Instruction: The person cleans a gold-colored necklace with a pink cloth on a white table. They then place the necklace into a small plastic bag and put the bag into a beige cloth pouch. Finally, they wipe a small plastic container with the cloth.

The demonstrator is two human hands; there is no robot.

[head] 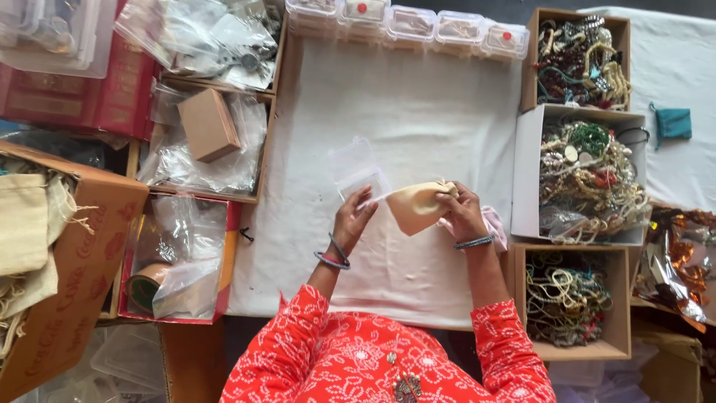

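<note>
My left hand pinches the edge of a small clear plastic box that lies open on the white cloth. My right hand grips the gathered mouth of a small tan cloth pouch, held just above the cloth between both hands. A pink item peeks out under my right wrist. Bangles sit on both wrists, and my sleeves are red with a white pattern.
Boxes of bead necklaces stand to the right. A row of small clear lidded boxes lines the far edge. Boxes with plastic bags and a tape roll sit left. A teal pouch lies far right.
</note>
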